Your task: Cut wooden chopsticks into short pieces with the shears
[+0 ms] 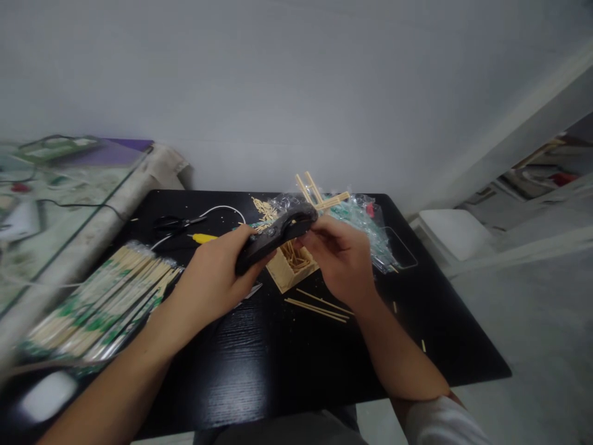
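1. The left grip (217,266) is wrapped round a dark, matt, curved hand tool (273,238), held above the worktop's middle and slanting far and right.
2. The right grip (345,256) has its fingers drawn together at the tool's far end; I cannot tell what they pinch.
3. Slim, straight, pale wooden sticks (333,201) jut out beyond the tool, some crossing.
4. Below sits a pale, open-topped, straight-sided wooden box (281,277) with short stick pieces inside; the tool and hands block part of it.
5. Thin loose sticks (317,309) lie nearer, on the glossy black wood-grained worktop (259,371).
6. Crumpled clear-and-teal plastic wrappers (356,216) spread far right; plastic-sleeved chopsticks with green print (102,296) lie left, near black-handled scissors (171,224).
7. The left hand partly covers a silvery blade (252,292); a yellow object (204,238) and a blurred white rounded object (50,395), near left, are hard to identify.
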Demonstrator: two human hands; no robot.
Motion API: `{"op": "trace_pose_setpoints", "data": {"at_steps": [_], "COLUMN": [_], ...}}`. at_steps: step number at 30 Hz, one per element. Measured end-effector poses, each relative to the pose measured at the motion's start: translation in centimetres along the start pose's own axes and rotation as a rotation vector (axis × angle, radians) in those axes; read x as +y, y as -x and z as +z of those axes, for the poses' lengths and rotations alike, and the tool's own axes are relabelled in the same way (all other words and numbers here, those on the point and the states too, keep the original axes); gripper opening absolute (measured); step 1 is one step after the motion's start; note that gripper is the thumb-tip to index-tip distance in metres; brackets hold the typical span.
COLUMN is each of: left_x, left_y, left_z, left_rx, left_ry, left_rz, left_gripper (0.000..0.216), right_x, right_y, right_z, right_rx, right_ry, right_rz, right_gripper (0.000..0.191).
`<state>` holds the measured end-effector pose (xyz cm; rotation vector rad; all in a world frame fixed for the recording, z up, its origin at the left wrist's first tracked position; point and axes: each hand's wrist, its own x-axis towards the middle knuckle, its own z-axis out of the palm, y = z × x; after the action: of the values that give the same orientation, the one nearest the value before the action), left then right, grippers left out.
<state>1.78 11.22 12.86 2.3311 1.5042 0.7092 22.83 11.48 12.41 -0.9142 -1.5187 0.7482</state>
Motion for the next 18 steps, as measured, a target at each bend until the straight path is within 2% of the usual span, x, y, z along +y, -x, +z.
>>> {"op": "trace_pose_setpoints", "data": {"at_steps": [18], "left_x": [0.15], "left_y": [0.04], "left_z": [0.12], "left_rx": [-0.008], "left_ry": [0.009], "left_rz": [-0.005], "left_gripper": [0.025], "right_x": [-0.23], "right_y": [-0.11], "right_z": [0.08], "right_rx": [-0.034], "right_ry": [-0.067], "right_rz": [0.047], "right_gripper": [0.02]}}
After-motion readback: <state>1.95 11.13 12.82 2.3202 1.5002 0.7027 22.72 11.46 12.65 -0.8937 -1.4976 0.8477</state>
